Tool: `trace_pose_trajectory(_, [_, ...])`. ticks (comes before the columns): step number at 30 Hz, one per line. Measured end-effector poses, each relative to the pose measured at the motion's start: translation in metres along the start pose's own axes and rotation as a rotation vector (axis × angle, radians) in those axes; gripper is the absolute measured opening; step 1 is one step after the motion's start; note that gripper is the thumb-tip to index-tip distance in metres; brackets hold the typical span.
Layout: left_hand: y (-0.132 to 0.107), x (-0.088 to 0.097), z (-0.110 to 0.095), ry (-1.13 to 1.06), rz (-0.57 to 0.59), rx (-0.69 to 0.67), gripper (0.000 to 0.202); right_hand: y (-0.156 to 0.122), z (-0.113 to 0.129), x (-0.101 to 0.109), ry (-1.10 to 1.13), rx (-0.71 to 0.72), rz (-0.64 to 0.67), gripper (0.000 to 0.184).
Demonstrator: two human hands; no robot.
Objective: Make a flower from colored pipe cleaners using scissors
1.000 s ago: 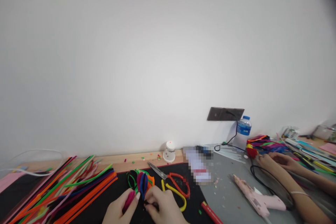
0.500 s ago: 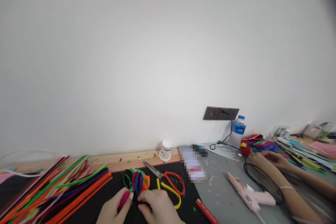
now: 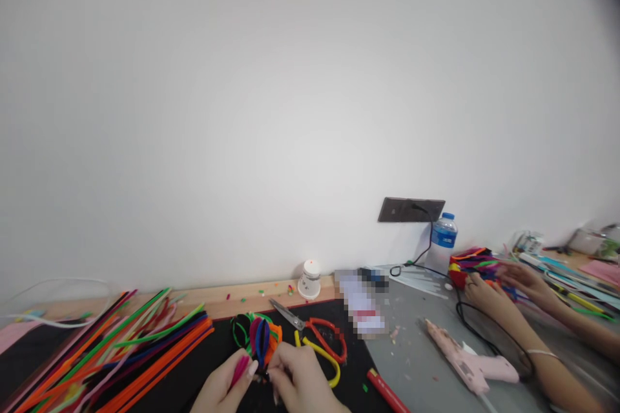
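My left hand point(image 3: 223, 382) is closed with a magenta fuzzy pipe cleaner point(image 3: 239, 370) between its fingers. Close beside it, my right hand point(image 3: 301, 377) pinches with bent fingertips at a small dark bit I cannot make out. Just beyond the fingertips are looped pipe cleaners point(image 3: 262, 337) in blue, green, purple and orange; their lower ends are hidden by my hands. Red-handled scissors point(image 3: 325, 339) lie with blades pointing away, and a yellow-handled tool point(image 3: 330, 361) is partly under my right hand.
Loose pipe cleaners point(image 3: 159, 364) spread over the black mat at left. A small white container point(image 3: 309, 282) stands by the wall. Right are a pixelated phone-like item point(image 3: 359, 303), a red tube-shaped item point(image 3: 385, 388), a pink glue gun point(image 3: 467, 360), a water bottle point(image 3: 442, 244) and a co-worker's hands point(image 3: 487, 293).
The view has turned slightly left. My right fingertips have shifted at the base of the loops, close to my left hand. The co-worker's farther hand has risen toward the colourful pile.
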State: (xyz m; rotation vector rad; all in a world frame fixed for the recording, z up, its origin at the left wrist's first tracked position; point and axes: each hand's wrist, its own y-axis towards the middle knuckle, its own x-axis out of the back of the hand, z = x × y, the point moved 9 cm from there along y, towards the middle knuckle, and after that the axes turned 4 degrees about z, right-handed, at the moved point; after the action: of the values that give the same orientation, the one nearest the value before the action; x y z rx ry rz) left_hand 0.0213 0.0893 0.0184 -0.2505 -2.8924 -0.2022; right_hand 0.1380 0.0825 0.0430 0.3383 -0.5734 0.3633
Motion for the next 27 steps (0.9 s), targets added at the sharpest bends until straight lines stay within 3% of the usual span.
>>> trace_pose_trajectory(3, [0.003,-0.007,0.019,-0.234,0.049,0.094,0.044,0.001,-0.003,-0.001,0.156,-0.021,0.019,0.014])
trace_pose_trajectory(7, [0.001,-0.028,0.041,-0.421,0.254,0.273,0.049,0.001,-0.006,-0.004,0.249,-0.053,0.043,0.013])
trace_pose_trajectory(9, [0.001,-0.023,0.037,-0.345,0.247,0.237,0.046,0.001,-0.005,-0.003,0.184,-0.04,0.038,0.013])
trace_pose_trajectory(13, [0.003,-0.002,0.006,0.004,0.121,0.017,0.036,0.0,-0.001,-0.004,0.001,0.029,0.057,0.012])
trace_pose_trajectory(16, [0.001,-0.001,-0.005,0.183,0.098,-0.035,0.032,0.0,-0.001,-0.007,-0.069,0.063,0.071,0.012])
trace_pose_trajectory(22, [0.0,-0.001,0.0,0.278,0.046,-0.06,0.028,0.002,-0.006,-0.014,-0.069,0.059,0.093,0.012])
trace_pose_trajectory(27, [0.004,0.002,0.013,0.221,0.062,-0.019,0.03,0.003,-0.002,-0.003,-0.036,0.015,0.035,0.011])
